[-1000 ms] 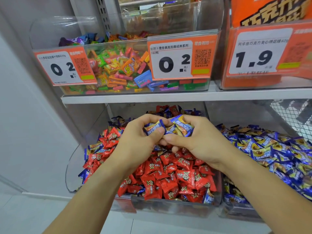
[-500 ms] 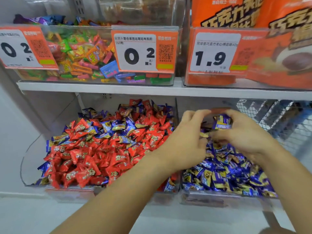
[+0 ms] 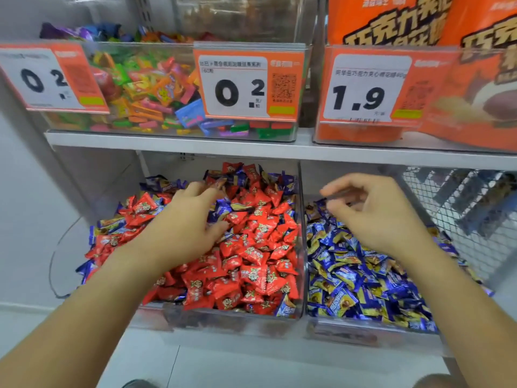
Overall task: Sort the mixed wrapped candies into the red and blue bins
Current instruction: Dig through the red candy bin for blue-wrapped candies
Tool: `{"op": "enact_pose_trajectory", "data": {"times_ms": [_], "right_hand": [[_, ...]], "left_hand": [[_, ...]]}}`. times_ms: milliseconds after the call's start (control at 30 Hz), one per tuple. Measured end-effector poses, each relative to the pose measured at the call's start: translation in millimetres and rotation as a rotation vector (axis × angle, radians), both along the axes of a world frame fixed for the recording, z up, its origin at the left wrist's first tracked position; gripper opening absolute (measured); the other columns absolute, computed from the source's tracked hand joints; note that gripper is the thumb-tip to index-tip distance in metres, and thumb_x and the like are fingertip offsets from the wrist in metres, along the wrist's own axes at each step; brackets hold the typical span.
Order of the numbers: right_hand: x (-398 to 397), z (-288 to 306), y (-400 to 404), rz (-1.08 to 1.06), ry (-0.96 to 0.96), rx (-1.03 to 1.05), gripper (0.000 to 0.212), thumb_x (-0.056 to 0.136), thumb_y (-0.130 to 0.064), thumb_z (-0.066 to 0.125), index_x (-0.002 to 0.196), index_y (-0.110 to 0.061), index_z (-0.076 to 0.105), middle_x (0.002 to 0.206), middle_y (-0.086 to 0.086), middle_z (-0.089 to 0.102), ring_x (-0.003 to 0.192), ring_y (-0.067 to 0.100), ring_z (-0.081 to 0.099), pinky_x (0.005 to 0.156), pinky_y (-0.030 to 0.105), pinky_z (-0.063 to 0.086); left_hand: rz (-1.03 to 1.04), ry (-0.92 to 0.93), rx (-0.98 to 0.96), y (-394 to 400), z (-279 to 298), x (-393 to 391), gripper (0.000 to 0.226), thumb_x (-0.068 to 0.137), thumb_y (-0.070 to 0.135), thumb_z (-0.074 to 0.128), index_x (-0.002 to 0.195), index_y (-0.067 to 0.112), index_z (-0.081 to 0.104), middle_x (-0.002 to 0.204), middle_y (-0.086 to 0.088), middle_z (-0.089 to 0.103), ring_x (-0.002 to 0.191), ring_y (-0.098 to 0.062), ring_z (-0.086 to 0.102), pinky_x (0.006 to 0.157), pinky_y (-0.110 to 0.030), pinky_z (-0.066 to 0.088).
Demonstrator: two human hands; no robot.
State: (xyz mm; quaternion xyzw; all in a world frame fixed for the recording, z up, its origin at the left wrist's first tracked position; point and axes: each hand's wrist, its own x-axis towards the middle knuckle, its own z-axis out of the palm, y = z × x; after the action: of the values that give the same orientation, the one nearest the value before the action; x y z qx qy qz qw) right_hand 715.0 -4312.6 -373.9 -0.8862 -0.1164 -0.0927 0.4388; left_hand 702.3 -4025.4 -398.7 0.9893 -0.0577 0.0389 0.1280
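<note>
My left hand point(image 3: 186, 224) lies palm-down on the heap of red foil-wrapped candies point(image 3: 251, 259) in the clear plastic left bin point(image 3: 232, 320), fingers spread and reaching toward the blue-wrapped candies point(image 3: 221, 212) mixed in at the back; I cannot tell whether the fingertips pinch one. My right hand point(image 3: 375, 217) hangs above the clear right bin point(image 3: 363, 329) of blue-and-yellow wrapped candies point(image 3: 355, 278), fingers loosely curled, holding nothing.

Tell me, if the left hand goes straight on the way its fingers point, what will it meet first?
Probably the blue-wrapped candies mixed among the red ones, just ahead of the left hand; depth is unclear.
</note>
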Motion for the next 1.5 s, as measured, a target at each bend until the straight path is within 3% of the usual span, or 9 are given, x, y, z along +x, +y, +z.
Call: {"op": "enact_pose_trajectory", "data": {"times_ms": [167,333,467,633,900,1033,1200,1300,1500], "right_hand": [[-14,1,75,0.272,-0.191,-0.132,0.011,0.090,-0.020,0.071,0.099,-0.025,0.070,0.092,-0.012,0.062,0.077,-0.003,0.056,0.072,0.009,0.042],[23,-7,119,0.448,-0.151,-0.490,0.035,0.091,-0.032,0.067,0.125,-0.026,0.060,0.119,-0.004,0.058,0.110,0.015,0.055,0.097,0.033,0.044],[55,-7,146,0.479,-0.056,-0.667,0.075,0.086,-0.048,0.072,0.149,-0.023,0.041,0.145,0.003,0.052,0.128,0.023,0.051,0.103,0.030,0.041],[59,-24,159,0.585,0.014,-0.708,0.070,0.083,-0.059,0.069,0.143,-0.030,0.048,0.128,0.002,0.056,0.117,0.021,0.053,0.090,0.028,0.042],[56,-24,167,0.601,0.027,-0.836,0.070,0.087,-0.063,0.060,0.147,-0.034,0.039,0.109,0.003,0.048,0.102,0.020,0.047,0.089,0.037,0.045],[58,-22,164,0.592,0.068,-0.746,0.053,0.094,-0.049,0.062,0.141,-0.029,0.051,0.127,0.005,0.059,0.116,0.026,0.055,0.095,0.040,0.048],[60,-19,155,0.591,0.081,-0.579,0.031,0.096,-0.040,0.063,0.125,-0.032,0.060,0.100,-0.008,0.063,0.084,0.010,0.057,0.074,0.030,0.047],[63,-17,152,0.562,0.072,-0.460,0.027,0.097,-0.037,0.061,0.124,-0.031,0.059,0.119,-0.006,0.063,0.101,0.014,0.060,0.092,0.039,0.049],[69,-15,148,0.459,0.054,-0.353,0.038,0.100,-0.040,0.054,0.136,-0.028,0.051,0.130,-0.006,0.056,0.113,0.012,0.053,0.091,0.027,0.041]], "left_hand": [[0.016,0.039,0.019,28,-3,-5,0.050,0.091,0.051,0.058,0.135,0.026,0.055,0.126,-0.001,0.060,0.111,-0.020,0.056,0.093,-0.034,0.046],[-0.007,-0.019,-0.065,37,0,-4,0.024,0.089,0.035,0.068,0.111,0.024,0.068,0.106,0.008,0.070,0.091,-0.009,0.063,0.082,-0.026,0.051],[0.000,-0.028,-0.101,41,4,-3,0.022,0.086,0.023,0.067,0.108,0.024,0.068,0.104,0.008,0.070,0.091,-0.009,0.064,0.083,-0.028,0.053],[0.022,-0.043,-0.151,47,15,-4,0.038,0.083,0.012,0.060,0.118,0.025,0.067,0.105,0.005,0.069,0.083,-0.011,0.062,0.080,-0.026,0.049],[-0.001,-0.001,-0.093,51,4,2,0.040,0.087,0.013,0.056,0.125,0.022,0.062,0.120,0.001,0.060,0.115,-0.018,0.052,0.092,-0.027,0.042],[-0.010,0.047,0.000,57,-1,6,0.050,0.089,0.023,0.060,0.138,0.025,0.053,0.130,0.000,0.060,0.121,-0.018,0.051,0.100,-0.033,0.045],[-0.034,0.092,0.043,58,-4,14,0.065,0.092,0.025,0.063,0.151,0.029,0.036,0.151,0.003,0.045,0.136,-0.024,0.038,0.113,-0.040,0.032],[-0.030,0.105,0.080,56,-3,21,0.062,0.091,0.022,0.062,0.148,0.033,0.039,0.138,0.000,0.055,0.124,-0.027,0.040,0.106,-0.043,0.037],[-0.013,-0.058,-0.009,63,-3,23,0.035,0.086,0.022,0.073,0.120,0.025,0.068,0.094,0.005,0.058,0.092,-0.017,0.052,0.079,-0.029,0.040]]}}
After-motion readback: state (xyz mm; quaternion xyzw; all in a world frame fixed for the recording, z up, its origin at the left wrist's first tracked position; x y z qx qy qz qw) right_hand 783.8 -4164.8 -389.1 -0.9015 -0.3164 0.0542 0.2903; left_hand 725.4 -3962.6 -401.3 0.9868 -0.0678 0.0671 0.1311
